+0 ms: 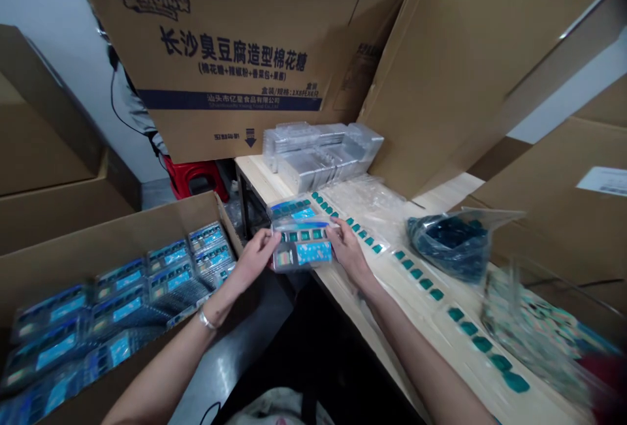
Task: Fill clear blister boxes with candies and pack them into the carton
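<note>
My left hand (253,258) and my right hand (349,252) grip the two sides of a clear plastic blister pack (302,250) above the table's edge. Teal square pieces and a blue printed card show inside it. Another blue card pack (292,209) lies just beyond it, touching or close to my fingers. Rows of teal pieces (421,275) in clear film run along the table to the right of my right hand. An open cardboard box (98,245) of blue-carded packs (117,307) stands below and left of my left hand.
A stack of clear plastic trays (318,154) stands at the table's back. A dark plastic bag (448,242) and a clear bag of printed sheets (533,327) lie on the right. Large printed cartons (196,53) wall the back. A person's sleeve (137,105) and red stool (193,177) are behind.
</note>
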`<state>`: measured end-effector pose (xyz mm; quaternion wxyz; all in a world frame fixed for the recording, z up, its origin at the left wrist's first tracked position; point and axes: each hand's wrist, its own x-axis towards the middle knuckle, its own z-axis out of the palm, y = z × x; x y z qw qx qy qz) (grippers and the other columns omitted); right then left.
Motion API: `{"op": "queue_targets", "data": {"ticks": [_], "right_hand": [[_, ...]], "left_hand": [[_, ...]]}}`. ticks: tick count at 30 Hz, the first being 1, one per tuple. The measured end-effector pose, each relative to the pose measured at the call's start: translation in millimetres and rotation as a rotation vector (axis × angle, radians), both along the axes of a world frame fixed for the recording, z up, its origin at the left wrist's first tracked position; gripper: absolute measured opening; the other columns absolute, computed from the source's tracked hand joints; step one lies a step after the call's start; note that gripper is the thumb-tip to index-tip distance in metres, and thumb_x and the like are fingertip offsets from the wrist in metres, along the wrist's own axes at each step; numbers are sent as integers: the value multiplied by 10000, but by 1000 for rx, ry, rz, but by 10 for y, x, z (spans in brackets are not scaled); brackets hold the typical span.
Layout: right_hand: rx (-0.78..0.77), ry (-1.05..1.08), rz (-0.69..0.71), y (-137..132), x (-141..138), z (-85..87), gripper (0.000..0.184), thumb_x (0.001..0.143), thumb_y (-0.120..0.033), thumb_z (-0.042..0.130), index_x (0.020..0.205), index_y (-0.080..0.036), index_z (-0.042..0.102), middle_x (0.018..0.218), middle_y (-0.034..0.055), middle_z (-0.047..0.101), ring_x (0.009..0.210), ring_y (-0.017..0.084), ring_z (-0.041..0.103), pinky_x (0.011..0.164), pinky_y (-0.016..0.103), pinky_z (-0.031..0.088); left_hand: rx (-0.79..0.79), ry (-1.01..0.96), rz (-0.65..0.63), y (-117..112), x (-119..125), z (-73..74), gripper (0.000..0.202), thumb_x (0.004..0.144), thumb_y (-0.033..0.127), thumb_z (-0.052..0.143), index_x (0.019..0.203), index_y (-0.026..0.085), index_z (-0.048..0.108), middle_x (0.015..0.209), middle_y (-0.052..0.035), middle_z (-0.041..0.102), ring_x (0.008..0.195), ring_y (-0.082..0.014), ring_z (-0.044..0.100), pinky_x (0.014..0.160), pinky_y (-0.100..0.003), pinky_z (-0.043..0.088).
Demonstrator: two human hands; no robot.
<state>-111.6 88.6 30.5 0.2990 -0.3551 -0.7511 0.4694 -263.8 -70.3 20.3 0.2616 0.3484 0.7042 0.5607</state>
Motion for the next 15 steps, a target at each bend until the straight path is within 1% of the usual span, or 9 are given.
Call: {"op": "queue_targets", "data": {"ticks": [1,2,3,5,6,8,9,13,15], "right_hand": [[56,-6,19,132,-132,39,498,835,-474,475,1227,-169,512,934,62,636,810,184,593,753,329,478],[124,-25,29,268,-276,76,464,839,-444,479,1205,-166,538,970,73,641,844,188,591,789,338,470],[195,-51,30,401,-427,110,423,843,-408,481,1176,-160,566,1014,86,641,888,193,586,829,347,457],[293,-147,19,633,-719,162,371,863,-339,465,1155,-146,589,1094,107,629,959,193,571,881,345,432],[333,-220,8,721,-847,176,364,878,-317,449,1161,-137,589,1119,113,621,986,188,563,895,332,422],[392,-357,-19,834,-1044,169,363,909,-294,417,1174,-114,587,1133,125,615,1024,180,545,911,308,403],[414,-407,-39,858,-1112,144,359,918,-288,411,1167,-105,593,1130,131,613,1040,185,533,919,308,392],[439,-504,-130,823,-1242,-64,316,914,-302,443,1070,-121,649,1151,153,582,1083,252,485,922,387,368],[451,-537,-164,775,-1278,-173,309,920,-317,429,1052,-155,657,1168,145,568,1098,267,470,919,406,360]], "left_hand": [[-62,114,11,53,-120,73,445,841,591,412,855,179,581,580,19,576,589,-159,563,603,-253,409],[-121,226,24,117,-234,143,483,854,608,352,850,182,581,549,14,570,581,-173,573,612,-266,413],[-191,344,41,190,-338,207,525,865,618,293,853,183,587,562,-6,593,614,-193,597,639,-281,421],[-341,544,73,351,-508,296,598,880,615,198,880,178,607,694,-71,670,758,-236,642,708,-308,431],[-406,609,84,433,-573,316,625,884,607,170,894,173,618,784,-104,693,833,-256,648,735,-320,434],[-494,664,87,578,-663,304,655,889,587,145,917,159,640,927,-153,699,929,-290,641,768,-345,439],[-520,670,89,635,-692,277,660,888,582,152,917,150,650,960,-172,695,949,-308,638,777,-361,442],[-621,676,70,745,-746,110,660,876,575,215,865,109,682,947,-237,686,954,-363,635,794,-423,448],[-661,675,43,753,-769,47,650,881,565,222,843,113,687,934,-240,687,947,-357,640,796,-428,449]]}}
